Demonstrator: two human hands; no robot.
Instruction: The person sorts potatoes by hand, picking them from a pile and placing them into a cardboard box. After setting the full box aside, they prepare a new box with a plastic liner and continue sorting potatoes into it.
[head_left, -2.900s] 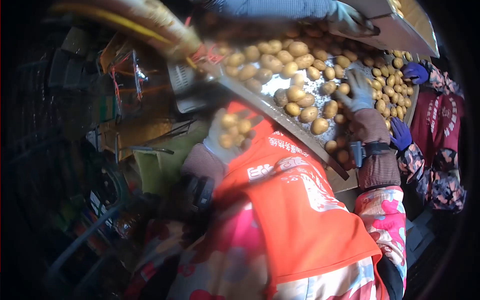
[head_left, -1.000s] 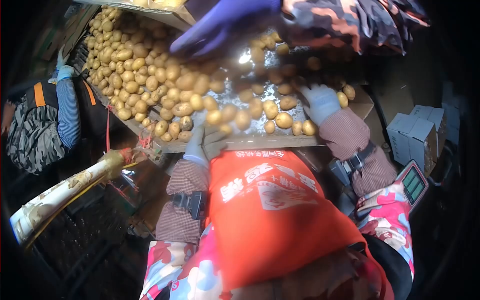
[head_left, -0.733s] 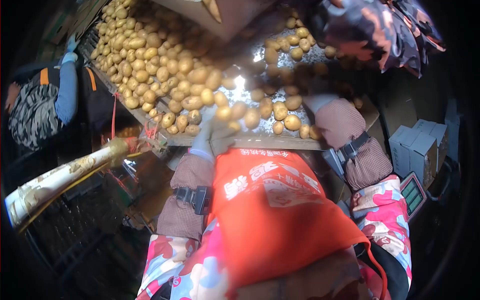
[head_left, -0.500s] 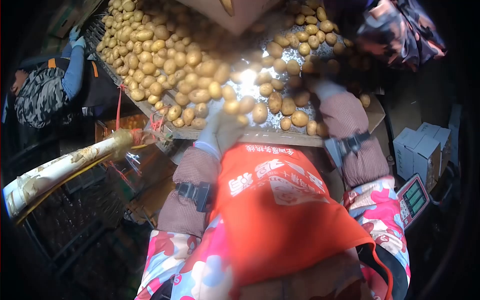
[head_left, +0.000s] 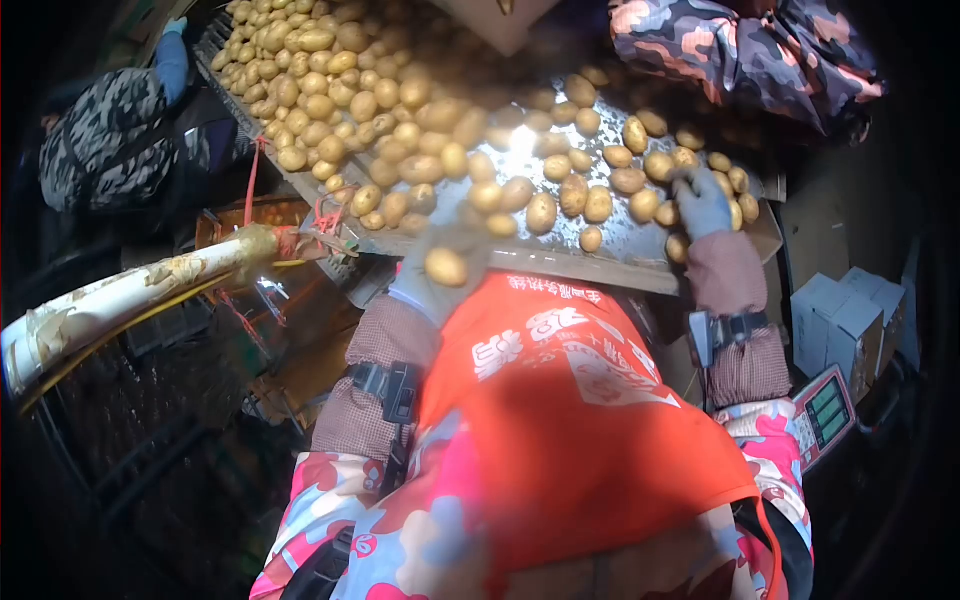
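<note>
Left hand (head_left: 426,284) — grip clenched on one potato (head_left: 445,266), just off the near edge of the metal desk (head_left: 630,242), above the orange apron (head_left: 580,400). Right hand (head_left: 703,200) lies on loose potatoes (head_left: 600,195) at the desk's right end — cannot tell whether its grip is clenched or released.

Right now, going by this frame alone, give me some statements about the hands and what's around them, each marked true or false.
1. The grey-gloved left hand holds a small yellow-brown potato at the near edge of the shiny metal table. True.
2. The grey-gloved right hand hangs down beside the body. False: it lies among the potatoes on the table.
3. The apron is blue. False: it is orange-red with white print.
4. A digital scale with a green display sits at the lower right. True.
</note>
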